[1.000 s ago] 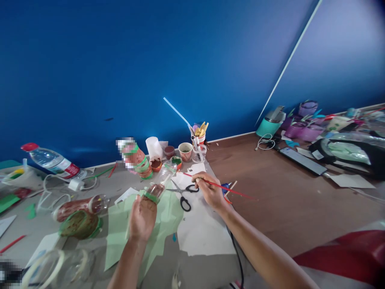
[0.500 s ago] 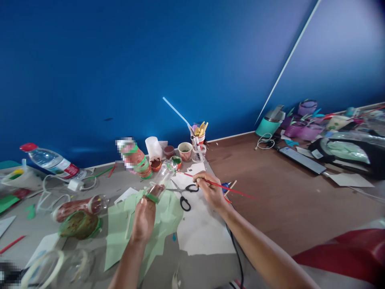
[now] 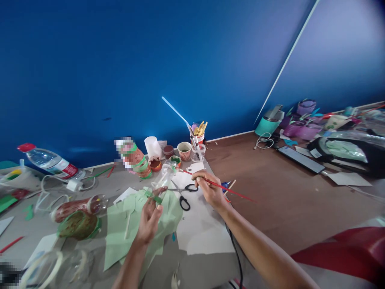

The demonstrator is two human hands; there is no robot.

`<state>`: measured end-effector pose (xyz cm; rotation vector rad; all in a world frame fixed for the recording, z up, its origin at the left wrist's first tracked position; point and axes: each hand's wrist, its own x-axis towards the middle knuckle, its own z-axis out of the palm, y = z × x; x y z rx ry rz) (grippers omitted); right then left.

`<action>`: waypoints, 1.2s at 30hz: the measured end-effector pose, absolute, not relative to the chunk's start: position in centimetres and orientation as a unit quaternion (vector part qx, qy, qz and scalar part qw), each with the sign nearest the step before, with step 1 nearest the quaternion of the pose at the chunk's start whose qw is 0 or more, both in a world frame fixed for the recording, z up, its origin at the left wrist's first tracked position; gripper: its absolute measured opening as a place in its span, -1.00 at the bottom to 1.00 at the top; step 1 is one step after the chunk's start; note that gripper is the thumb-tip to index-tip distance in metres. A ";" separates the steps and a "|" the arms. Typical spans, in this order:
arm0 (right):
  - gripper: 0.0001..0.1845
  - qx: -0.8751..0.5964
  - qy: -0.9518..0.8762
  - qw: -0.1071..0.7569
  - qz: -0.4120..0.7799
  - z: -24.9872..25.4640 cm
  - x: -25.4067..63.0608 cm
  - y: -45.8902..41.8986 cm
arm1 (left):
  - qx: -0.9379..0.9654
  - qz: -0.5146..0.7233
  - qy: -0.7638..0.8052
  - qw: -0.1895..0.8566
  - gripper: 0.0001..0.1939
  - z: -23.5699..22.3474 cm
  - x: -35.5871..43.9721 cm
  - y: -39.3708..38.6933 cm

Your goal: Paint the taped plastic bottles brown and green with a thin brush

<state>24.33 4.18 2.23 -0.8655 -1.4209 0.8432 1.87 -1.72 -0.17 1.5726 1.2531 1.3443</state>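
Note:
My left hand is closed around the lower end of a clear plastic bottle that has a green band near its base. The bottle tilts away from me toward the paint cups. In my right hand is a thin red paintbrush, pinched near its middle. Its tip reaches the bottle's far end; whether it touches there I cannot tell. Just beyond stands a small cup of green paint. Black-handled scissors lie between my hands, over green paper and white paper.
A brown-and-green painted bottle, a brown paint cup and a paper cup line the wall. At left lie a red-capped water bottle and a green-brown bowl-like piece. A phone rests at right.
My left hand has turned over and shifted its grip on the bottle, its thumb now on the right side. My right hand and the paintbrush have stayed nearly in place.

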 end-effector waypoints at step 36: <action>-0.85 -0.447 -0.535 0.615 0.369 0.9 24.0 5.6 | 0.600 0.514 0.539 0.291 -0.56 0.3 2.2 -1.8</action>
